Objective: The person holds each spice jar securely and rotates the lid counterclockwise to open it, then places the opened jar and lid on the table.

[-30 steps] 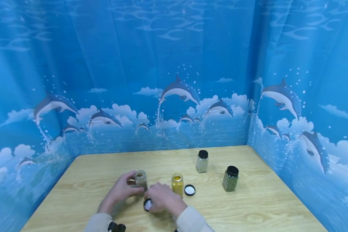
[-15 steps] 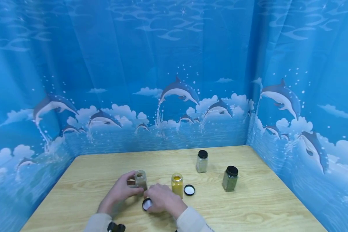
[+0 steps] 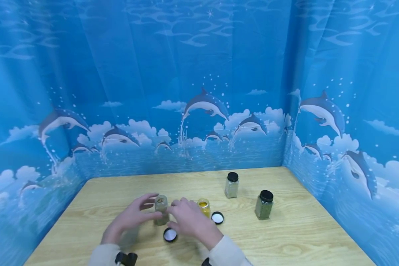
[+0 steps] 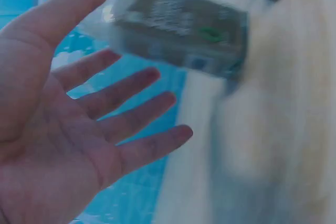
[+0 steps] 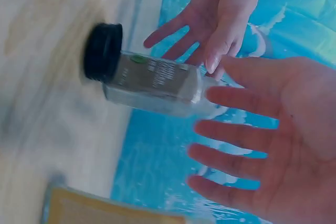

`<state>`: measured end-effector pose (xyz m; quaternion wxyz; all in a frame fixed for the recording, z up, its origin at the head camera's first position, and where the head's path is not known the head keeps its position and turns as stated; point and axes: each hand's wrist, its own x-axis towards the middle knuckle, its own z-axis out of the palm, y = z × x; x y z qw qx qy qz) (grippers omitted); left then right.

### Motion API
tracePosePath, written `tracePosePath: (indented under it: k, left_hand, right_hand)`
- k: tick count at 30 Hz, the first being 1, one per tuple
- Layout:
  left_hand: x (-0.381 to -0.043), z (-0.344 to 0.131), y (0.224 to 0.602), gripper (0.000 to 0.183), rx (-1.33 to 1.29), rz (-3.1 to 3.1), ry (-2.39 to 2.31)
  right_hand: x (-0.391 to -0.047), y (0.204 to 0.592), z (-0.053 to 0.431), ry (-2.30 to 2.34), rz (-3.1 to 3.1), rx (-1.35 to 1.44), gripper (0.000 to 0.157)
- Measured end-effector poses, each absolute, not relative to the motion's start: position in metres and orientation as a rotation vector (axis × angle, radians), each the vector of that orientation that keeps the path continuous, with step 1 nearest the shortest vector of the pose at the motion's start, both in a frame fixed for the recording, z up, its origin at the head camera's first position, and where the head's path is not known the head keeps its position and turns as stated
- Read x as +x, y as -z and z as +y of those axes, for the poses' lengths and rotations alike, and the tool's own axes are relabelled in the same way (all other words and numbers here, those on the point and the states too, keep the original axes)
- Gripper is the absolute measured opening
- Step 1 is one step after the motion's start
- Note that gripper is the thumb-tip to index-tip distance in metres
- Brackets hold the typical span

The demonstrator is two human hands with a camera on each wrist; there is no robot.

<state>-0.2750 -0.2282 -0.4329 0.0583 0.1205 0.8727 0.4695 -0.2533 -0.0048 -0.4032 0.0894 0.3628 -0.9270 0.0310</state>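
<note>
An uncapped glass jar of grey-brown powder stands upright on the table between the two hands. My left hand is at its left side, fingers spread; in the left wrist view the thumb tip overlaps the jar's neck end. To the right of the jar, my right hand has its fingers extended, as the right wrist view shows, with the fingertips close to the jar's mouth. Just in front of the jar lies a black lid, white inner side up. Neither hand grips anything.
An uncapped jar of yellow powder stands behind the right hand, partly hidden. Beside it lies another upturned black lid. Farther right stand two capped jars, one pale and one dark green. A dolphin-print curtain surrounds the table.
My right hand has let go of the lid, which now lies on the table, and has risen toward the jar's mouth. My left hand has loosened from the jar and spread its fingers.
</note>
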Motion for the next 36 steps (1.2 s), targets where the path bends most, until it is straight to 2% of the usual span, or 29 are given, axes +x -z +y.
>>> tracePosePath:
  k: [5, 9, 17, 36]
  left_hand:
    - [-0.27, -0.23, 0.414, 0.067, 0.376, 2.885, -1.322]
    - [-0.264, -0.221, 0.401, 0.064, 0.429, 3.03, -1.25]
    - [-0.25, -0.186, 0.377, 0.055, 0.688, 3.209, -1.223]
    - [-0.24, -0.099, 0.359, 0.053, 0.96, 3.109, -1.185]
  right_hand:
    - [-0.248, 0.388, 0.002, -0.103, -2.721, 0.966, 0.05]
    - [-0.246, 0.38, 0.012, -0.102, -2.692, 0.912, 0.054]
    - [-0.251, 0.373, 0.047, -0.09, -2.706, 0.829, 0.061]
    - [-0.281, 0.362, 0.134, -0.087, -2.745, 0.598, 0.053]
